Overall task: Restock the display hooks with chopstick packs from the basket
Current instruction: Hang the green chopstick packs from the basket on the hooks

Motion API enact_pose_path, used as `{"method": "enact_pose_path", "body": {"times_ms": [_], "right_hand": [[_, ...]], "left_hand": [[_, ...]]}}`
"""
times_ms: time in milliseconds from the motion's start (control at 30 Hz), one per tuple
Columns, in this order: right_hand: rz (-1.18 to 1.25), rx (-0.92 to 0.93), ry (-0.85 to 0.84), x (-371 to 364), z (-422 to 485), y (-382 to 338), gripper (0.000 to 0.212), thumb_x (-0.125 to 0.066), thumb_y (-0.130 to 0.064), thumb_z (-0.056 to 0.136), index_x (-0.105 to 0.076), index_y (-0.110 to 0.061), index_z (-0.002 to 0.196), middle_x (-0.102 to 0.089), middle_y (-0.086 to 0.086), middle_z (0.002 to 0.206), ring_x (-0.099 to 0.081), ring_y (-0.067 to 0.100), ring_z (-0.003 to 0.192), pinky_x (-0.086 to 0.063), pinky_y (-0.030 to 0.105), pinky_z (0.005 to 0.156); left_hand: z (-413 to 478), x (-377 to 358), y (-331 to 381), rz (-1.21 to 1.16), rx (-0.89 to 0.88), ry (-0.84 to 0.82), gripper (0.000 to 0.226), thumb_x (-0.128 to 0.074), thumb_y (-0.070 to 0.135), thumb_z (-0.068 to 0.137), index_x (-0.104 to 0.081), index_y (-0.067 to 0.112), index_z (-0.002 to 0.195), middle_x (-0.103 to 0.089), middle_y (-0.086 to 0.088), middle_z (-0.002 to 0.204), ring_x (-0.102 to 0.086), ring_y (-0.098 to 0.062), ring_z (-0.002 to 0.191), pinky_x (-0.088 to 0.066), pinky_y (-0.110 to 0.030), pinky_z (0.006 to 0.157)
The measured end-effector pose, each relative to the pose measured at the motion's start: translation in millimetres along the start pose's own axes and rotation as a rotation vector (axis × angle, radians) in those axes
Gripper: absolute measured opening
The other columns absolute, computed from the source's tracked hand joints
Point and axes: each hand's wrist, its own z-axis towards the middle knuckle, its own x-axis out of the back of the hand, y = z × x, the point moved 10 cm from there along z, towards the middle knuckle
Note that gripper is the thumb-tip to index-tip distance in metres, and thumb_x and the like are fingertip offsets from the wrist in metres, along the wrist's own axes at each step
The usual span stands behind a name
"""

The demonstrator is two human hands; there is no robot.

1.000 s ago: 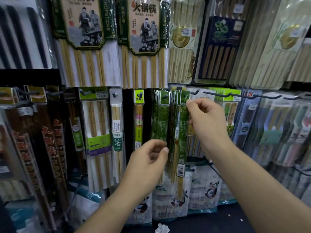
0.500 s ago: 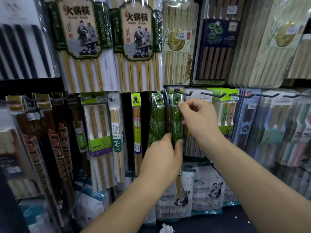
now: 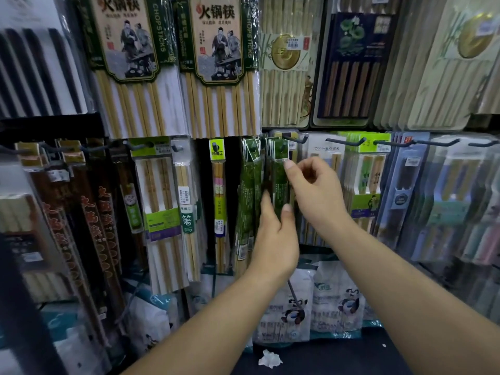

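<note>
A narrow green chopstick pack (image 3: 280, 180) hangs with its header hole on a black display hook (image 3: 296, 139), in front of several like green packs (image 3: 250, 185). My left hand (image 3: 273, 234) grips the pack's middle, thumb on the front and fingers behind it. My right hand (image 3: 315, 190) is beside the pack's upper right edge. Its index fingertip touches the pack just under the header, and the other fingers are loosely curled with nothing in them. The basket is out of view.
Neighbouring hooks (image 3: 343, 142) to the right carry other packs. Large hot-pot chopstick packs (image 3: 216, 63) hang above. Panda-printed bags (image 3: 335, 301) stand below the hooks. A crumpled white paper (image 3: 270, 358) lies on the dark shelf.
The green pack has gone up and back onto the hook. My left hand rose from below and took hold of its middle. My right hand's pinch on the top loosened to a fingertip touch.
</note>
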Motion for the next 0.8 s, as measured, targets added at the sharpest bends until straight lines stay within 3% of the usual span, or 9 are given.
{"method": "enact_pose_path", "body": {"times_ms": [33,67,133,200,333,533,667,733,800], "right_hand": [[0.048,-0.038,-0.044,-5,-5,10,0.016,-0.063,-0.040,0.099,-0.062,-0.023,0.099,-0.062,-0.012,0.088,-0.057,-0.006,0.074,-0.045,0.013,0.070],[0.106,-0.088,-0.104,-13,-10,22,0.024,-0.059,-0.040,0.100,-0.062,-0.024,0.117,-0.065,-0.012,0.106,-0.059,-0.011,0.091,-0.045,0.014,0.082],[0.250,-0.207,-0.239,-31,-20,43,0.049,-0.048,-0.050,0.102,-0.047,-0.030,0.147,-0.055,-0.008,0.143,-0.050,-0.001,0.131,-0.040,0.030,0.110],[0.407,-0.327,-0.341,-49,-31,57,0.065,-0.041,-0.064,0.095,-0.038,-0.039,0.154,-0.040,-0.009,0.159,-0.037,0.009,0.146,-0.029,0.041,0.122],[0.564,-0.528,-0.405,-67,-46,78,0.074,-0.043,-0.076,0.083,-0.045,-0.043,0.149,-0.046,-0.012,0.156,-0.043,0.007,0.140,-0.032,0.038,0.119],[0.571,-0.564,-0.402,-73,-44,86,0.057,-0.038,-0.068,0.098,-0.050,-0.041,0.146,-0.052,-0.010,0.150,-0.047,0.009,0.136,-0.032,0.042,0.120],[0.525,-0.550,-0.378,-71,-37,82,0.049,-0.036,-0.061,0.103,-0.052,-0.038,0.143,-0.056,-0.010,0.145,-0.049,0.010,0.135,-0.034,0.040,0.118],[0.520,-0.544,-0.359,-68,-38,81,0.041,-0.035,-0.058,0.104,-0.054,-0.047,0.138,-0.059,-0.015,0.138,-0.052,0.007,0.129,-0.038,0.037,0.114],[0.524,-0.517,-0.359,-64,-42,79,0.029,-0.033,-0.056,0.106,-0.058,-0.062,0.119,-0.065,-0.026,0.122,-0.055,0.003,0.122,-0.042,0.033,0.107]], "left_hand": [[2,0,-2,-0.040,-0.006,0.010,0.061,-0.029,0.052,0.107,0.000,0.042,0.161,-0.016,0.010,0.169,-0.022,-0.010,0.151,-0.021,-0.028,0.114],[3,-1,-4,-0.088,-0.010,0.019,0.061,-0.028,0.054,0.107,-0.002,0.044,0.160,-0.020,0.013,0.167,-0.024,-0.004,0.146,-0.022,-0.027,0.113],[7,-3,-6,-0.178,-0.009,0.033,0.058,-0.028,0.058,0.105,-0.006,0.049,0.159,-0.028,0.021,0.156,-0.026,0.003,0.137,-0.024,-0.028,0.115],[10,-8,-8,-0.238,0.001,0.045,0.056,-0.029,0.058,0.105,-0.011,0.052,0.157,-0.033,0.025,0.146,-0.028,0.004,0.134,-0.025,-0.029,0.114],[19,-7,-9,-0.296,0.011,0.094,0.052,-0.032,0.053,0.107,-0.017,0.053,0.156,-0.035,0.020,0.158,-0.033,0.003,0.133,-0.028,-0.028,0.112],[29,1,-10,-0.323,0.035,0.161,0.049,-0.039,0.048,0.107,-0.028,0.050,0.154,-0.043,0.015,0.157,-0.041,-0.002,0.131,-0.034,-0.031,0.109],[32,3,-5,-0.298,0.050,0.201,0.048,-0.039,0.044,0.108,-0.032,0.044,0.155,-0.045,0.010,0.157,-0.043,-0.013,0.143,-0.035,-0.039,0.117],[28,3,-5,-0.293,0.065,0.178,0.048,-0.038,0.042,0.108,-0.032,0.044,0.156,-0.045,0.009,0.158,-0.042,-0.015,0.144,-0.035,-0.044,0.120],[20,3,-11,-0.310,0.101,0.131,0.049,-0.038,0.041,0.109,-0.030,0.042,0.158,-0.043,0.007,0.159,-0.041,-0.015,0.145,-0.034,-0.044,0.121]]}}
